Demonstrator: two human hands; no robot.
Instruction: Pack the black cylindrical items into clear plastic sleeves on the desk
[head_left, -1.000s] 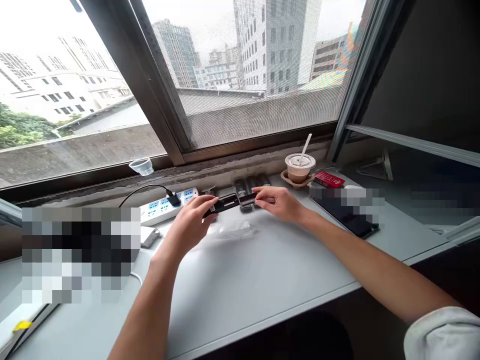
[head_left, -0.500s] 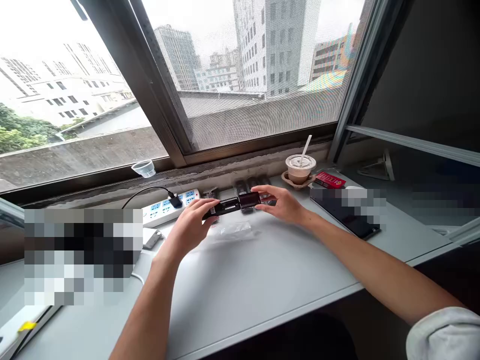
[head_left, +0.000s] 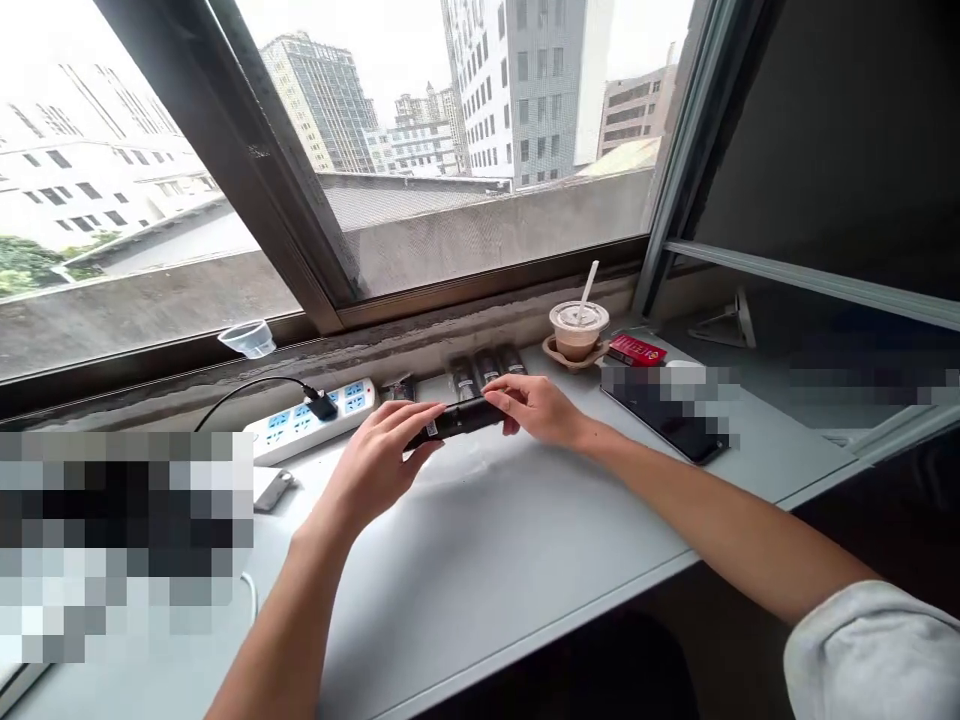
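Observation:
A long black device is held level above the table, stretched between both hands. My left hand grips its left end, thumb below and fingers on top. At the right end, my right hand holds it with thumb and forefinger on the upper edge and other fingers behind. Just beyond the device, several dark wrapped items stand in a row near the wall. A clear plastic bag lies on the table below it, partly hidden.
A white power strip with a black plug lies back left. Back right are an iced drink in a holder, a red packet and a black tablet. A clear cup sits at the window ledge.
The black device, earlier showing an open slot and a separate dark right section, now looks like one continuous bar. My right hand has closed in on it, and the view has shifted slightly.

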